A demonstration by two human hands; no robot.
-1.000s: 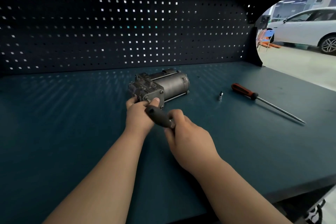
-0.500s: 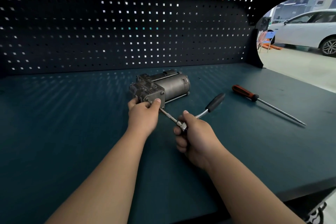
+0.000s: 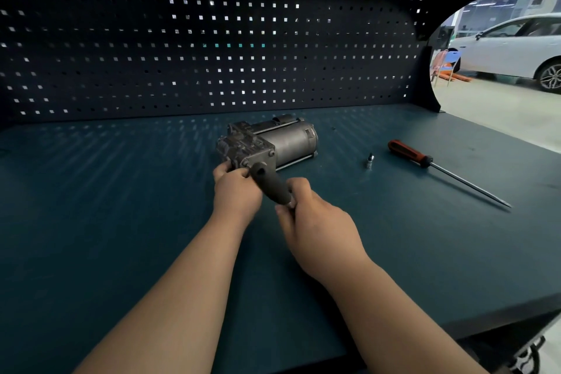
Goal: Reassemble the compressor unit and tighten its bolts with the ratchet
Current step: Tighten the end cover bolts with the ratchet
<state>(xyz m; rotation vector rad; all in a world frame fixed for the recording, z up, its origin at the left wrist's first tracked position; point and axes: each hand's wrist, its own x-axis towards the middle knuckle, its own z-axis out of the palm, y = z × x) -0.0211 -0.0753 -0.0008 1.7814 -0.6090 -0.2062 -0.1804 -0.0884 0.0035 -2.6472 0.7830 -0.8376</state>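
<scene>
Here's the compressor (image 3: 267, 143) lying on its side in the middle of the bench (image 3: 121, 222), grey cylinder pointing away to the right, dark valve block at the near-left end.

Left hand (image 3: 236, 191) is on that block. Its fingers are curled in and pressed together, knuckles up, tips bunched against the block's near lower corner. The thumb lies tight along the forefinger, and what sits between them is hidden.

Right hand (image 3: 318, 228) is just beside it, nearer the camera, and it has the ratchet (image 3: 271, 185). The fingers wrap closed round the tool's lower end, thumb over the top, no gap showing. Only the black grip sticks out, slanting up and left from the fist toward the block's corner, right beside the left thumb. The ratchet's head is buried in the hand, and whether the grip's tip touches the block I cannot tell.

Both forearms reach in from the bottom edge — wrists close, hands nearly meeting at the tool.

Off to the right, 1 small silver socket (image 3: 369, 160) stands upright on the bench, apart from everything. Beyond it lies a screwdriver (image 3: 409, 153), red-and-black handle toward the compressor, long shaft running down to the right.

Dark pegboard (image 3: 182, 55) backs the bench — and past its right end, a white car (image 3: 516, 48) is parked on a pale floor.
</scene>
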